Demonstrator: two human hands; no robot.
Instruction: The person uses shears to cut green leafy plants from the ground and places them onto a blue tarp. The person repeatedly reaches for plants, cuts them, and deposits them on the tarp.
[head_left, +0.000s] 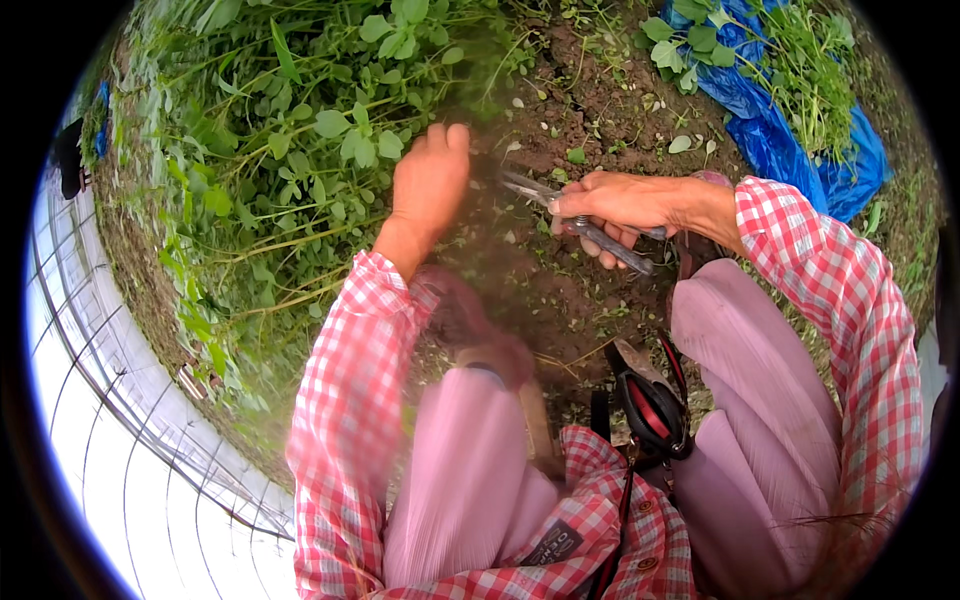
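Note:
My right hand is closed around a pair of garden snips. Their narrow metal blades point left toward my other hand, and a grey handle shows below the fingers. At the edge of the dense leafy green plants, my left hand is curled, knuckles up. Its fingertips are hidden, so whether a stem is inside cannot be told. Between the two hands lies brown soil scattered with loose leaves, partly blurred.
Cut greens lie on a blue plastic sheet at the upper right. A black and red pouch hangs between my knees. White sheeting crossed by dark lines runs along the left. At the far left edge, part of a dark-clothed person shows.

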